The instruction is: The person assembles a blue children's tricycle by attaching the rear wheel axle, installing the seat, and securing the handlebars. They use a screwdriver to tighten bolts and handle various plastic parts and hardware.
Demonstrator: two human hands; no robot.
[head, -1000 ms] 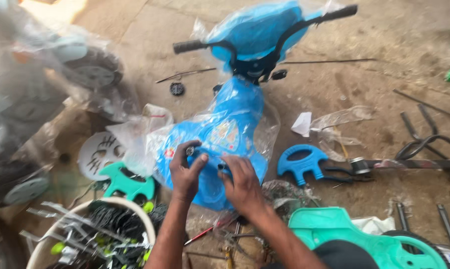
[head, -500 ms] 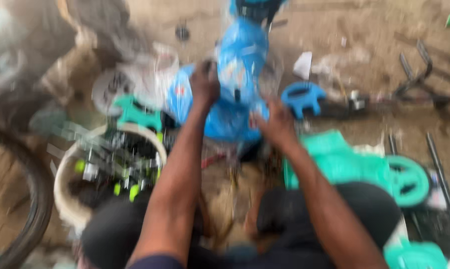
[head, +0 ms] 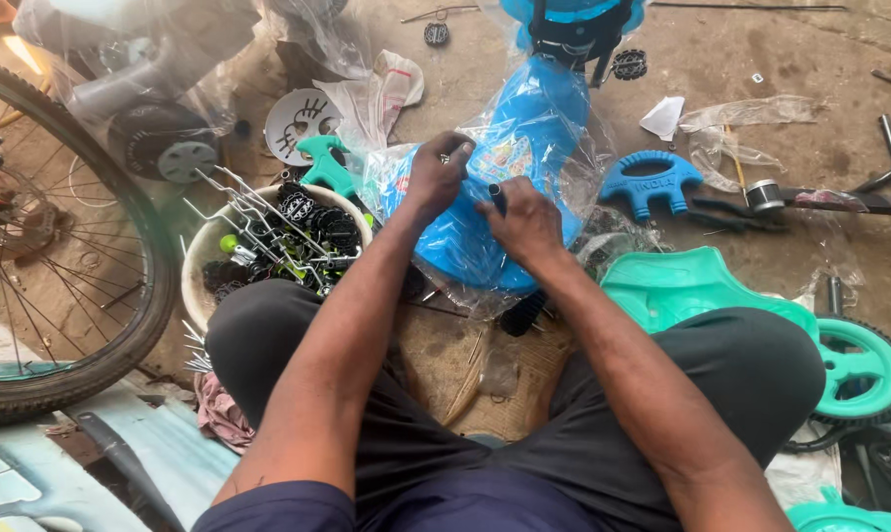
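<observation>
The toy body (head: 505, 177) under my left hand (head: 434, 177) and my right hand (head: 524, 225) was bright blue, with a small picture in many colours on it. Just right of my right hand a toy part (head: 651, 182) was blue too. Nearer to me, a seat (head: 682, 291) and a wheel (head: 856, 371) were green. Left of my left hand, a white bucket (head: 201, 261) held black, silver and yellow-green bits.

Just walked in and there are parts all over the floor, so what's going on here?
A person sits on the ground with both hands on a blue plastic ride-on toy body wrapped in clear film. The left hand grips its near edge, and the right hand holds a small dark tool against it. A white bowl of pedals and metal parts sits to the left, beside a bicycle wheel. A teal toy body lies to the right.
</observation>
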